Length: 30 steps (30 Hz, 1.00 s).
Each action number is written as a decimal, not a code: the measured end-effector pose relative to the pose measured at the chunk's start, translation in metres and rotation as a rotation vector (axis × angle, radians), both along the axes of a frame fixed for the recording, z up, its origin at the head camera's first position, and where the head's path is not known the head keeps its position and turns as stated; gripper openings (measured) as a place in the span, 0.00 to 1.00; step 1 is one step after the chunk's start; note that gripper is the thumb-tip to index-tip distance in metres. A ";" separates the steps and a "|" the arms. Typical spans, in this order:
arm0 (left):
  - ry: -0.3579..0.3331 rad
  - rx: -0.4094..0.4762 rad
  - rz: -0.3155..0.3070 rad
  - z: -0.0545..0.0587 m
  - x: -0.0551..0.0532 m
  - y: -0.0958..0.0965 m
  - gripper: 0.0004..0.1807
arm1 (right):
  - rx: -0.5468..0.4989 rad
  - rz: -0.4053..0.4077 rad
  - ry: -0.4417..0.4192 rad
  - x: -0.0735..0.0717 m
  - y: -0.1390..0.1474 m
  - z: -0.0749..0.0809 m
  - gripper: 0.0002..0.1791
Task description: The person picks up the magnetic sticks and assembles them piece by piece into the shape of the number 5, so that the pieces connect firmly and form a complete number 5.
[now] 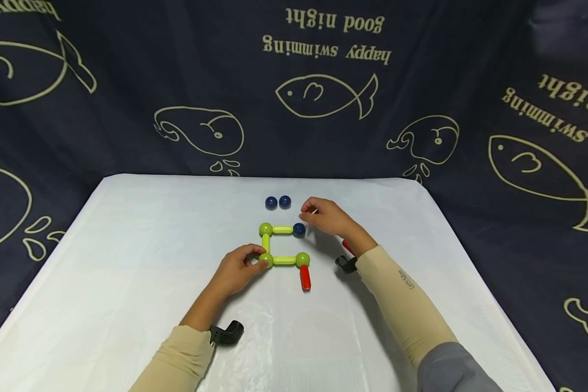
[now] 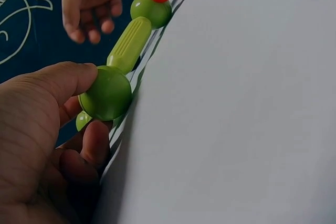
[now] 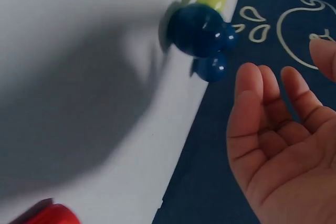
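Observation:
Green balls and light-green rods form an open-sided frame on the white table. My left hand (image 1: 238, 268) pinches the green ball (image 2: 107, 94) at its near-left corner between thumb and fingers. From there a light-green rod (image 1: 285, 261) runs to another green ball (image 1: 302, 259), which has a red rod (image 1: 306, 278) joined to it. At the back, a rod (image 1: 282, 230) links a green ball (image 1: 265, 229) to a dark blue ball (image 1: 299, 230). Just above and right of that blue ball is my right hand (image 1: 327, 215), fingers loosely bent, holding nothing.
Two loose dark blue balls, a left one (image 1: 271, 203) and a right one (image 1: 285, 202), sit behind the frame. Another red piece (image 1: 348, 247) lies partly hidden under my right forearm. A dark cloth (image 1: 323, 147) with fish drawings hangs behind the white table (image 1: 127, 261).

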State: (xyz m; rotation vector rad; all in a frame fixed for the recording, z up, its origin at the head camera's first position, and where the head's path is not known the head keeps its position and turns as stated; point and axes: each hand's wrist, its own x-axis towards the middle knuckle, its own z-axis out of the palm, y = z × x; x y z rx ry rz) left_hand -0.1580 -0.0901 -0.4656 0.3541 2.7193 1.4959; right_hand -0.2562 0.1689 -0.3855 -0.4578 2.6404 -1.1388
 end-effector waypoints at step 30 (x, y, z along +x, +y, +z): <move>0.007 0.011 0.011 -0.002 -0.001 0.000 0.13 | 0.145 0.011 -0.004 -0.084 -0.042 -0.035 0.17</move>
